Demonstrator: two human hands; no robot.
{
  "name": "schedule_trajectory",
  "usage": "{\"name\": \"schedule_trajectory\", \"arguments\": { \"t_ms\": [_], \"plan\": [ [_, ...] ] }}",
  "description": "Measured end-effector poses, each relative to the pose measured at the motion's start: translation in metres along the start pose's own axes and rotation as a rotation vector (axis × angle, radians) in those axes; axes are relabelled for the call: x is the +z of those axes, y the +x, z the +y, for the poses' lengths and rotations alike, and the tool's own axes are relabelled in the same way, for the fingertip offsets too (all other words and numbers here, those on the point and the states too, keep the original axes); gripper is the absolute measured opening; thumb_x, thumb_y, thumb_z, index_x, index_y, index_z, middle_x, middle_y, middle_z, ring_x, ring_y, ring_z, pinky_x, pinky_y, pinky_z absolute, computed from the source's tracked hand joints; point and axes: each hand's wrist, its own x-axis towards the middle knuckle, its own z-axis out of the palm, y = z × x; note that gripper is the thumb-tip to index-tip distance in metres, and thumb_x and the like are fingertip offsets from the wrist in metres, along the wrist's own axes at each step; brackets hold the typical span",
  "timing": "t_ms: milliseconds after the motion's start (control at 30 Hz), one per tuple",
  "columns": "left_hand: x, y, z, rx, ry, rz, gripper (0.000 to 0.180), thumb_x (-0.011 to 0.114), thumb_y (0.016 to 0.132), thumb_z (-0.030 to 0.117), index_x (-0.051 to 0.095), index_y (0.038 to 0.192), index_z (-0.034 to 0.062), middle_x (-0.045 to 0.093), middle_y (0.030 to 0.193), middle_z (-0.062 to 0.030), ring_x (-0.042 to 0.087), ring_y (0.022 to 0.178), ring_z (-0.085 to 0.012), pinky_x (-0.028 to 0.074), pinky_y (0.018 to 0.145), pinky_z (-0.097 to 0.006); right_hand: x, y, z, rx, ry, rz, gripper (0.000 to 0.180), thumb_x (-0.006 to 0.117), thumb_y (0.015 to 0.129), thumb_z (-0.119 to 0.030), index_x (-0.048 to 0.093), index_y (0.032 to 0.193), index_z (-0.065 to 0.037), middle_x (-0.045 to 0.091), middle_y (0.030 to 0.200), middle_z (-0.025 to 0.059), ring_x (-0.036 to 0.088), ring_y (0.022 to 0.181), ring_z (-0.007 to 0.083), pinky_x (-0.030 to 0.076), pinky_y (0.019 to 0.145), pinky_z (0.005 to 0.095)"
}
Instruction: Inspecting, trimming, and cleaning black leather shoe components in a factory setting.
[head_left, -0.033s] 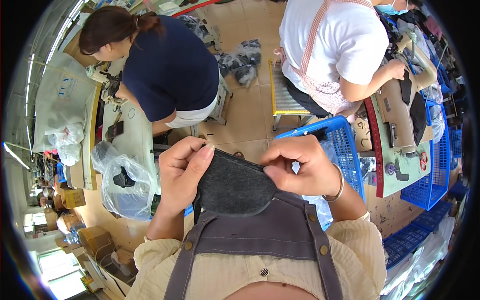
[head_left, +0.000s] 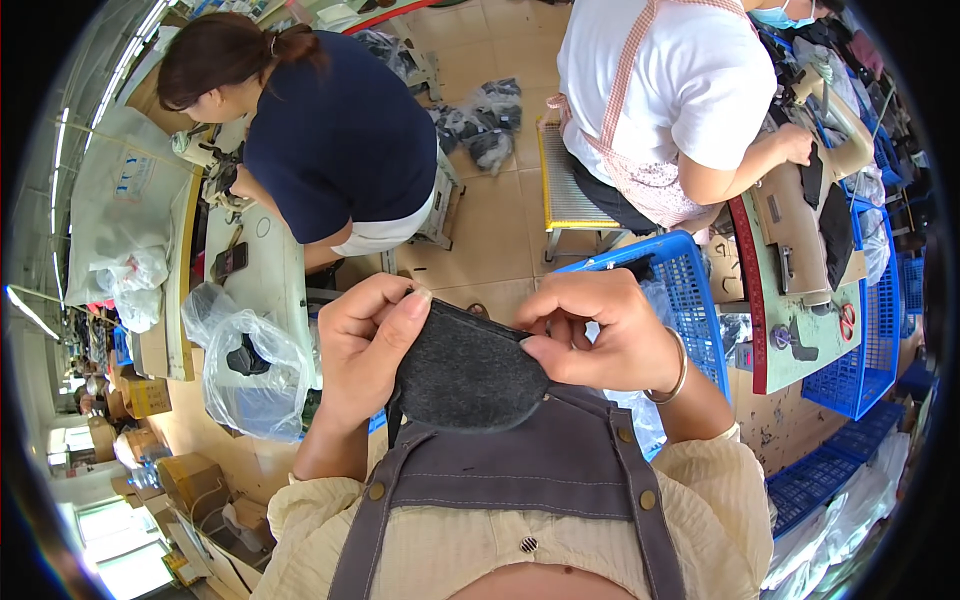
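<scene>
In front of my apron a black fabric piece point(head_left: 470, 375) hangs between my hands, with a straight, layered upper edge and a rounded lower edge. Its face looks felt-like. My left hand point(head_left: 368, 345) pinches the upper left corner, thumb on the near side. At the right end of the upper edge, my right hand point(head_left: 605, 330) grips the piece between thumb and curled fingers. The far side of the fabric is hidden from me. A narrow black strip dangles below my left hand.
Blue baskets point(head_left: 712, 335) stand to the right, near a green-topped table point(head_left: 815, 350) bearing red-handled scissors point(head_left: 847, 322). A clear plastic bag point(head_left: 265, 400) hangs by the left table point(head_left: 225, 225). Two people sit ahead at sewing machines. Bagged dark pieces point(head_left: 490, 125) lie on the floor.
My right hand has shifted slightly left along the upper edge of the black fabric piece. My left hand keeps its hold.
</scene>
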Motion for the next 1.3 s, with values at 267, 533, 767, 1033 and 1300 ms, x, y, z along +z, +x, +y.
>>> {"name": "schedule_trajectory", "arguments": {
  "t_ms": [267,533,767,1033,1300],
  "plan": [
    [0.007,0.002,0.002,0.089,0.16,-0.072,0.011,0.058,0.086,0.007,0.057,0.082,-0.0035,0.043,0.055,0.007,0.031,0.051,0.0017,0.023,0.046,-0.016,0.007,-0.002,0.009,-0.25,-0.401,0.155,0.015,0.062,0.06,0.005,0.053,0.069,-0.003,0.049,0.059,0.0073,0.052,0.049,0.0213,0.041,0.043,0.0294],
    [0.008,0.005,-0.001,0.079,0.159,-0.033,0.011,0.056,0.086,0.007,0.057,0.085,-0.0037,0.043,0.055,0.007,0.031,0.051,0.0016,0.022,0.045,-0.016,0.006,-0.002,0.014,-0.22,-0.327,0.251,0.013,0.061,0.063,0.006,0.054,0.071,-0.002,0.053,0.059,0.0075,0.054,0.048,0.0194,0.042,0.044,0.0264],
    [0.007,0.009,-0.002,0.076,0.147,-0.007,0.012,0.056,0.087,0.007,0.057,0.084,-0.0035,0.041,0.055,0.0078,0.028,0.051,0.0017,0.021,0.046,-0.017,-0.001,-0.005,0.02,0.021,-0.036,0.298,0.007,0.059,0.071,0.005,0.058,0.072,-0.001,0.056,0.061,0.0037,0.054,0.049,0.0062,0.041,0.044,0.02],
    [0.003,0.012,-0.001,0.095,0.138,0.045,0.012,0.056,0.087,0.008,0.057,0.082,-0.0029,0.038,0.055,0.0084,0.026,0.051,0.0015,0.019,0.046,-0.017,-0.017,-0.008,0.02,0.187,0.277,0.31,0.006,0.051,0.08,0.004,0.056,0.078,0.002,0.057,0.065,0.0016,0.052,0.052,0.0032,0.042,0.045,0.0167],
    [-0.009,0.013,-0.007,0.095,0.12,0.121,0.013,0.056,0.087,0.009,0.056,0.081,-0.0021,0.038,0.055,0.0087,0.025,0.052,0.0011,0.019,0.046,-0.018,-0.033,-0.018,0.033,0.195,0.268,0.474,0.009,0.045,0.084,0.001,0.054,0.08,0.001,0.055,0.065,0.0035,0.049,0.05,0.0046,0.042,0.046,0.0177]
  ]
}}
